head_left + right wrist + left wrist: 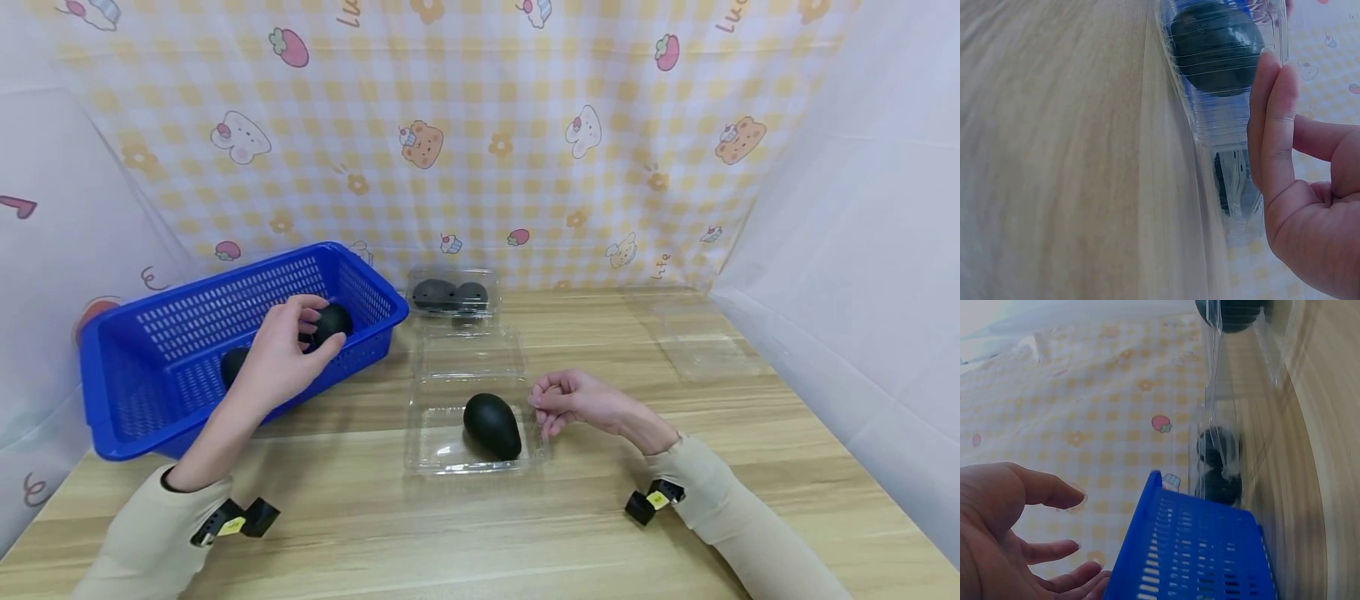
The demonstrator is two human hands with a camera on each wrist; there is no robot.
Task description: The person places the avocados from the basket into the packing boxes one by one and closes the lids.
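Observation:
In the head view my left hand reaches over the blue basket, its thumb and fingers spread about a dark, rounded avocado. The left wrist view shows those fingers apart, with no avocado visible between them. Another dark avocado lies in the basket, partly behind the hand. A smooth, pear-shaped avocado sits in the right part of an opened clear plastic clamshell box. My right hand touches the box's right edge; in the right wrist view two fingers are nearly straight beside its rim.
Behind the opened box stands a closed clear box holding dark avocados. Further clear plastic packaging lies at the right rear of the wooden table. A patterned curtain hangs along the back, with white sheets at the sides.

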